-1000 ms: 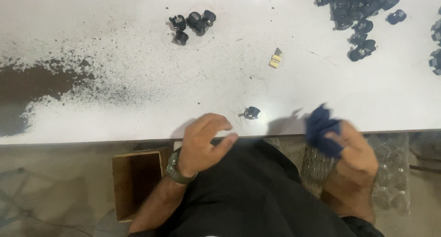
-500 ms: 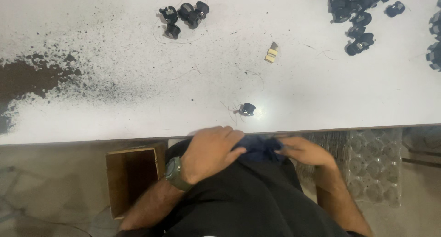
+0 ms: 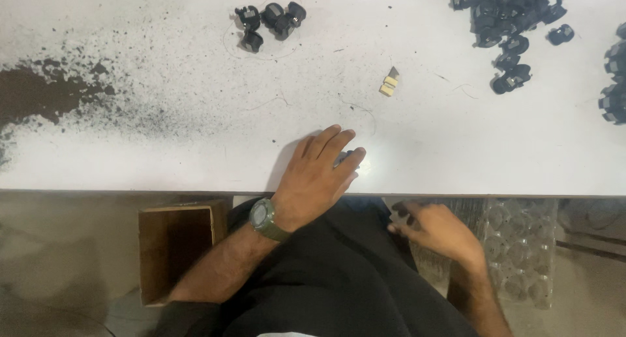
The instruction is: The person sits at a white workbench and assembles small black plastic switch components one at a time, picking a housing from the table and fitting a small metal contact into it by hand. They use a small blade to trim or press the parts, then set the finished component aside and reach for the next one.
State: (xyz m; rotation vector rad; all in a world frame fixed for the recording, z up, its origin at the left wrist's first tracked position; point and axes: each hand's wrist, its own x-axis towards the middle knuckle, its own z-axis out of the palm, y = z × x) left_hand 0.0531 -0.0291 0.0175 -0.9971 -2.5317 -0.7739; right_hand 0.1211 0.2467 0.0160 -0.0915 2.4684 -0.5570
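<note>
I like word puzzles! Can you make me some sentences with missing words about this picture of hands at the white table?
1. The left hand reaches onto the white table and covers a small ____ part near the edge.
2. The wrist of that hand wears a green ____.
3. The right hand is ____ the table's edge, beside a clear plastic tray.
4. On the floor to the left stands a brown ____ box.

Missing words: black; watch; below; cardboard
</note>
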